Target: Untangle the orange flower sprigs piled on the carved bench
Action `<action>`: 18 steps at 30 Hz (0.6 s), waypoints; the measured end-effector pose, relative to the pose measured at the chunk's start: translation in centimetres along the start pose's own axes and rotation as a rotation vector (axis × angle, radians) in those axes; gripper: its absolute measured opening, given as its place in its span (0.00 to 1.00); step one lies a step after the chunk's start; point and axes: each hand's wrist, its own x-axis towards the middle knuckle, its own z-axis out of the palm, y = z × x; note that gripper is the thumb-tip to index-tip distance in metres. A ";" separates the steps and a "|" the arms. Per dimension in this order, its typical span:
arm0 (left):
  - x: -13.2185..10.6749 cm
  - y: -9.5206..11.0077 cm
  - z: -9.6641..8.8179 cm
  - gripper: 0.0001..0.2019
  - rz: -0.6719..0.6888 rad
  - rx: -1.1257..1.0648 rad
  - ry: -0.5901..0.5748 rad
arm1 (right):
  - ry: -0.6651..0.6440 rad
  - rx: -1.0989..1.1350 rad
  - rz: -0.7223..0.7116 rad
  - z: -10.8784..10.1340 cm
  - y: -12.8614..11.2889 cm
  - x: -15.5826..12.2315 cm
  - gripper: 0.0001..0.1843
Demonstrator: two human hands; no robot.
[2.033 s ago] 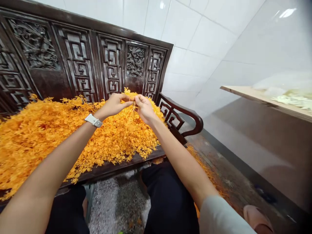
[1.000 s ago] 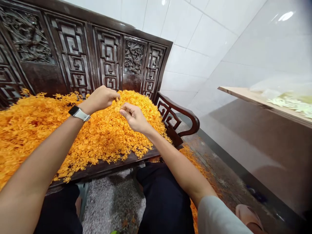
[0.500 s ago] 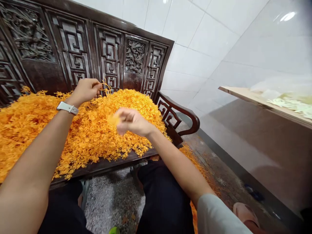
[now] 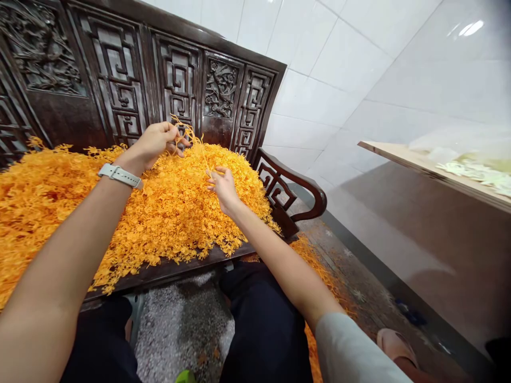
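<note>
My left hand [image 4: 159, 141], with a pale watch strap on its wrist, is closed on a thin, branched orange strand [image 4: 194, 135] above the heap. Its loose ends stick out to the right of my fingers. Lower and to the right, my right hand [image 4: 223, 186] has its fingertips pinched at what looks like the hanging lower end of that strand; the exact contact is too small to make out. Beneath both hands lies a big heap of small, spiky orange pieces [image 4: 159, 223], seemingly plastic, spread across a dark wooden bench seat [image 4: 167, 270].
The carved bench back [image 4: 179, 80] rises behind the heap, and a curved armrest [image 4: 307, 191] closes its right end. More orange strands [image 4: 315, 260] litter the floor. On the right a wooden board [image 4: 395, 154] holds pale pieces. A pink shoe [image 4: 395, 343] shows at lower right.
My left hand has moved right and slightly up with the orange strand. My right hand has moved up and right towards it; the blurred orange piece at its fingers is no longer seen there.
</note>
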 end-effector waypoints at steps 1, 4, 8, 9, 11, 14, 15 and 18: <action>0.0 0.1 0.1 0.16 0.003 -0.035 -0.016 | 0.034 -0.032 -0.018 0.0 0.2 0.3 0.28; -0.5 0.2 0.9 0.23 0.005 -0.066 -0.038 | 0.019 -0.157 -0.161 -0.5 0.5 0.9 0.36; -1.4 0.0 2.9 0.22 0.047 -0.060 -0.018 | 0.012 -0.501 -0.523 -1.1 0.1 0.7 0.33; -1.6 -0.1 3.4 0.21 0.077 -0.079 -0.023 | 0.013 -0.597 -0.595 -1.1 0.0 0.5 0.32; -1.8 -0.1 4.1 0.22 0.129 -0.139 -0.052 | 0.006 -0.710 -0.690 -1.1 -0.2 -0.1 0.28; -1.9 0.1 4.6 0.24 0.145 -0.249 -0.116 | 0.002 -0.685 -0.768 -0.7 -0.3 -0.7 0.21; -2.0 0.3 4.7 0.23 0.140 -0.277 -0.134 | -0.019 -0.646 -0.773 -0.5 -0.3 -0.7 0.18; -2.3 0.9 4.6 0.21 0.117 -0.337 -0.178 | -0.114 -0.487 -0.703 -0.3 -0.2 -0.4 0.16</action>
